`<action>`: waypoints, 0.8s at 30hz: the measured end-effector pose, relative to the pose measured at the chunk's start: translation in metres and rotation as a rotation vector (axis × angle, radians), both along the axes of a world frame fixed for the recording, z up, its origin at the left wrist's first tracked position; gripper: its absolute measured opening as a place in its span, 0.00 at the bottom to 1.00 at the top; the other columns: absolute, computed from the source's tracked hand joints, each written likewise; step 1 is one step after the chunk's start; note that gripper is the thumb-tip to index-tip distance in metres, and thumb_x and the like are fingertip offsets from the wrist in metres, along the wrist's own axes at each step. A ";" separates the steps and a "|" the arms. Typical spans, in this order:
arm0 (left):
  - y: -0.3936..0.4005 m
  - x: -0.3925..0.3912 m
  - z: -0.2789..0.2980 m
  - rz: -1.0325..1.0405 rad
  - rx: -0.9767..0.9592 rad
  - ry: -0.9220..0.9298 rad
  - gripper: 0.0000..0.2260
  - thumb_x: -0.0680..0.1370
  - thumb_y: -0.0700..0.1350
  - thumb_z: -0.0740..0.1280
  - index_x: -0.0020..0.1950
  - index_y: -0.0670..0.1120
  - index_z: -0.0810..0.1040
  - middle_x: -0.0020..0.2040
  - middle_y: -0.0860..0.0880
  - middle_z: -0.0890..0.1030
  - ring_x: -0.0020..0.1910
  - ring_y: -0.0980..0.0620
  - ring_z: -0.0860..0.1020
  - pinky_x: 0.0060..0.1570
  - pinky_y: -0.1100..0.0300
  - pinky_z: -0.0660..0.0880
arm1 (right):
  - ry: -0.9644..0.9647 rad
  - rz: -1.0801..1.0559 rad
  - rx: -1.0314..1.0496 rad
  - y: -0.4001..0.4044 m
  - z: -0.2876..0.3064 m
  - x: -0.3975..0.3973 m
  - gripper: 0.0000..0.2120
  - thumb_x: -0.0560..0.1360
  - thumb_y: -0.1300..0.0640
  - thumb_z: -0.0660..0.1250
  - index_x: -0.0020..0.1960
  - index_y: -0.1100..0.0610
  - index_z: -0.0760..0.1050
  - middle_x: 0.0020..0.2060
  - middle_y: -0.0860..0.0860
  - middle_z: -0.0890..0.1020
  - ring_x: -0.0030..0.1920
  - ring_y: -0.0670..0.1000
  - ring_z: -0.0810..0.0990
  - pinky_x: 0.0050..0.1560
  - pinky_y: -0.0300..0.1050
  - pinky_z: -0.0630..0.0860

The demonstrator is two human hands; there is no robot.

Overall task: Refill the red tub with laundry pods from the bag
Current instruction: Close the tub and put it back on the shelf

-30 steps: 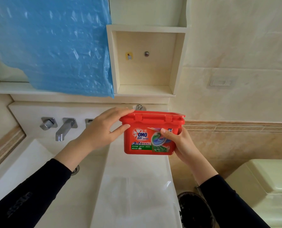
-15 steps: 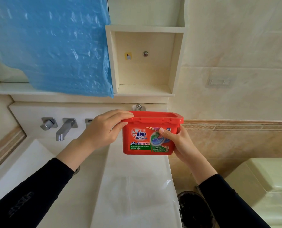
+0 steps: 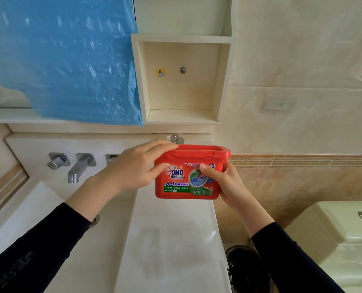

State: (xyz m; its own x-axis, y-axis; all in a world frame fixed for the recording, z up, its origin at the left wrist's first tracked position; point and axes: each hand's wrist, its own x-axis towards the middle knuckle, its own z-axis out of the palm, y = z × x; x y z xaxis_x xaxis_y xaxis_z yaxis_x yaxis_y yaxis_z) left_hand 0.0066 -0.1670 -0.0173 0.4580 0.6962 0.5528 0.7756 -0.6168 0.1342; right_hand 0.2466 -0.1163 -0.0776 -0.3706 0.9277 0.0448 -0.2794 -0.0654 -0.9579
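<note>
The white counter [image 3: 171, 240] runs away from me between the sink basin [image 3: 27, 218] on my left and the pale toilet tank [image 3: 345, 229] on my right, and I stand over it because it gives me a flat place to work. Above it hangs a blue plastic sheet [image 3: 66, 60], beside an open wall niche [image 3: 182, 81]. A dark waste bin [image 3: 247, 269] sits on the floor below the counter's right edge.

The red tub [image 3: 189, 176] is in the air just above the far end of the counter, upright, label facing me. Its top looks open; I cannot see a lid, nor whether any pods are inside. The bag is not in view.

My right hand [image 3: 222, 182] wraps the tub's right end from behind and below, thumb pressed on the front label, so it carries the weight. My left hand [image 3: 137, 168] curls over the tub's left end, fingers [image 3: 165, 144] lying along the rim and thumb against the front face, steadying it level.

I judge the refill has not begun: the tub should go down on the counter, freeing my hands for the bag.
</note>
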 end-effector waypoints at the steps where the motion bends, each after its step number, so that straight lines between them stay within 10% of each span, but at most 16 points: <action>1: 0.000 0.008 0.002 -0.005 0.007 0.018 0.20 0.78 0.49 0.63 0.69 0.46 0.71 0.63 0.47 0.78 0.56 0.51 0.78 0.45 0.61 0.78 | -0.016 -0.001 0.008 0.000 0.002 -0.002 0.23 0.66 0.55 0.77 0.58 0.56 0.76 0.50 0.56 0.87 0.50 0.59 0.86 0.44 0.47 0.83; 24: 0.019 0.046 -0.006 -0.059 0.211 0.166 0.16 0.69 0.36 0.73 0.55 0.38 0.81 0.46 0.43 0.86 0.41 0.47 0.85 0.33 0.57 0.80 | -0.054 -0.013 0.010 0.001 -0.006 -0.014 0.28 0.65 0.54 0.78 0.61 0.60 0.74 0.51 0.59 0.86 0.50 0.60 0.86 0.46 0.51 0.83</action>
State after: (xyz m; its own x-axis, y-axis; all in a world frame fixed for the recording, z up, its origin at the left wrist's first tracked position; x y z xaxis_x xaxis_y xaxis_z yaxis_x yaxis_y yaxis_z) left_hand 0.0527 -0.1484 -0.0236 0.5911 0.5431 0.5964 0.7381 -0.6624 -0.1283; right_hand 0.2330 -0.1149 -0.0835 -0.3608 0.9320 0.0345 -0.2285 -0.0525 -0.9721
